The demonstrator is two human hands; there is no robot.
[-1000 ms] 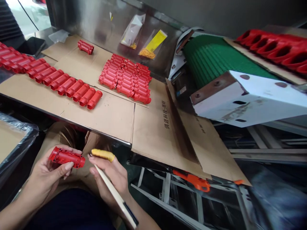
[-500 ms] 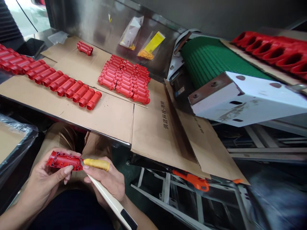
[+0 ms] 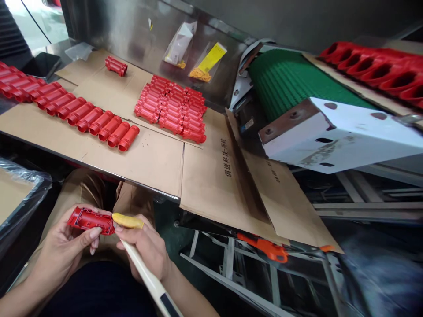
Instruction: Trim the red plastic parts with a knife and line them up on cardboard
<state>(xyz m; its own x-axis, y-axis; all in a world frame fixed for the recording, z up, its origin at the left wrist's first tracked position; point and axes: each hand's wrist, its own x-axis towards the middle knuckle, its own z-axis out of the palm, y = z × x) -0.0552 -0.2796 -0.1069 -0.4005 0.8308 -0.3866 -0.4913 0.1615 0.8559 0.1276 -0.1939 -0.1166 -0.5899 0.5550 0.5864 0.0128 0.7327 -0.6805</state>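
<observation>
I log the left hand (image 3: 62,246) with fingers closed around a red plastic part (image 3: 90,221), and the right hand (image 3: 145,246) with fingers closed on a pale tool (image 3: 142,268), its yellow finger cover (image 3: 128,221) just beside the part. A row of red parts (image 3: 99,123) and a block of red parts (image 3: 170,110) already lie on cardboard (image 3: 148,163).

Cardboard sheets (image 3: 132,163) across the worktop (image 3: 82,168), with a long row of plastic tubes (image 3: 87,114) on them at the left, a tight block of tubes (image 3: 170,108) to the right of the row, and a lone tube (image 3: 116,66) behind it. Farther back, two plastic bags (image 3: 180,46) (image 3: 208,61) against a metal wall (image 3: 132,31). Off to the right, a conveyor belt (image 3: 284,83) behind a metal housing (image 3: 333,136), with moulded parts (image 3: 373,66) beyond the belt. Below the worktop edge, a tube half (image 3: 90,221) in the left hand (image 3: 62,246), just beside the right hand (image 3: 142,246) and its tool (image 3: 145,277).
</observation>
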